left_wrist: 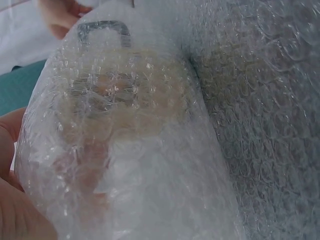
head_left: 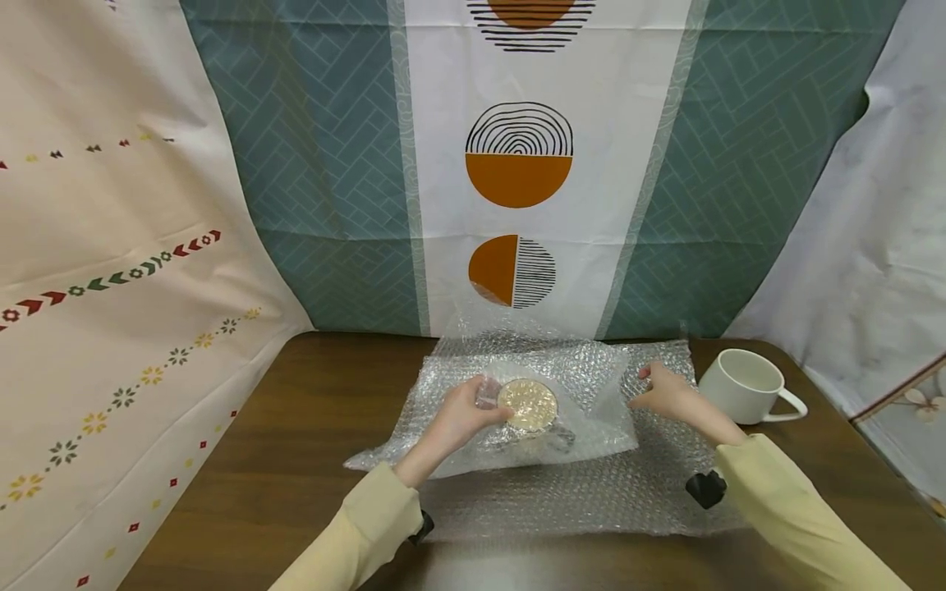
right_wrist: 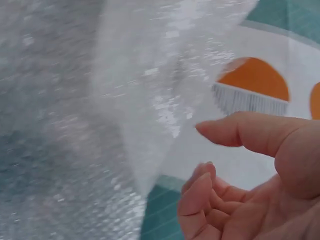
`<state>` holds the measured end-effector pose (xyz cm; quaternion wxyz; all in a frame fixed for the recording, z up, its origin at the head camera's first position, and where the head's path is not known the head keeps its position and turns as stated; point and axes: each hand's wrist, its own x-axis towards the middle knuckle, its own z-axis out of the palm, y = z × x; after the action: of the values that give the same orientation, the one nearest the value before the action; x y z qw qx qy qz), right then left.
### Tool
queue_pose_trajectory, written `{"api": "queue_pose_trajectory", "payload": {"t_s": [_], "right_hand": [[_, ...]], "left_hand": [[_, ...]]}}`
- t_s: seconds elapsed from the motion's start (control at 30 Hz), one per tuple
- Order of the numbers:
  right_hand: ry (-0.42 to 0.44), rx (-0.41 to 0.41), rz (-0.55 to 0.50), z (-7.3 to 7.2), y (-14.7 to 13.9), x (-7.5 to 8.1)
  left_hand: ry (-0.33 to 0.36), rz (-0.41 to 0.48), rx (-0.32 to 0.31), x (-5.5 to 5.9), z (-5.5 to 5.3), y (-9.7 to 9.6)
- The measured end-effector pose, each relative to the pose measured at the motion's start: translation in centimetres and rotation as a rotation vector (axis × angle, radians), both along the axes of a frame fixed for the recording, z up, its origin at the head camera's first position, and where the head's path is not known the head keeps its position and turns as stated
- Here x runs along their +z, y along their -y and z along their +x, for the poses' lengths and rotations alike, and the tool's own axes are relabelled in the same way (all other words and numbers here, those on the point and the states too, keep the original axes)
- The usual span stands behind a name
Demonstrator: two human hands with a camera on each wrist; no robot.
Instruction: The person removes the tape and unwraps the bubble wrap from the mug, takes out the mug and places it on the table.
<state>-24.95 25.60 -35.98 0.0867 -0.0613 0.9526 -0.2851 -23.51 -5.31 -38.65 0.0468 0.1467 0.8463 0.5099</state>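
A round cup with a pale gold top [head_left: 528, 404] and a dark handle sits under clear bubble wrap [head_left: 576, 502] at mid-table. From the left side, my left hand [head_left: 466, 414] grips the covered cup through the film, thumb in front and fingers behind. In the left wrist view the cup's body [left_wrist: 160, 95] shows blurred through the bubbles. My right hand [head_left: 665, 394] hovers over the right part of the wrap, beside a raised flap [right_wrist: 135, 75]. Its thumb and bent fingers stand apart with nothing between them. The film partly hides the left fingertips.
A white mug [head_left: 739, 386] stands on the wooden table [head_left: 325, 410] at the back right, close to my right forearm. Behind the table hangs a patterned cloth [head_left: 332, 164]. The wrap's far edge rises against this cloth.
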Motion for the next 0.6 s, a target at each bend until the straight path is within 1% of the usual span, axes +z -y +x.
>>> {"api": "queue_pose_trajectory", "payload": {"t_s": [0.07, 0.17, 0.27, 0.37, 0.43, 0.5, 0.6], "right_hand": [[-0.055, 0.001, -0.025, 0.0, 0.5, 0.7], [-0.088, 0.035, -0.11, -0.2, 1.4, 1.1], [-0.081, 0.114, -0.219, -0.6, 2.6, 0.8], [-0.026, 0.191, -0.289, -1.1, 3.8, 0.1], [0.014, 0.217, -0.288, -1.3, 4.3, -0.4], [0.05, 0.216, -0.258, -1.3, 4.4, -0.9], [0.09, 0.187, -0.211, -1.1, 4.1, -1.5]], "left_hand": [[-0.006, -0.005, 0.001, 0.0, 0.0, 0.0], [-0.016, -0.01, -0.001, -0.2, 0.0, 0.1], [-0.016, -0.017, 0.003, -0.3, 0.0, 0.2], [-0.006, -0.029, 0.014, -0.3, -0.1, 0.3], [-0.004, -0.038, 0.017, -0.3, -0.1, 0.4], [-0.006, -0.035, 0.012, -0.2, -0.1, 0.3], [-0.012, -0.034, 0.005, -0.2, 0.0, 0.2]]}}
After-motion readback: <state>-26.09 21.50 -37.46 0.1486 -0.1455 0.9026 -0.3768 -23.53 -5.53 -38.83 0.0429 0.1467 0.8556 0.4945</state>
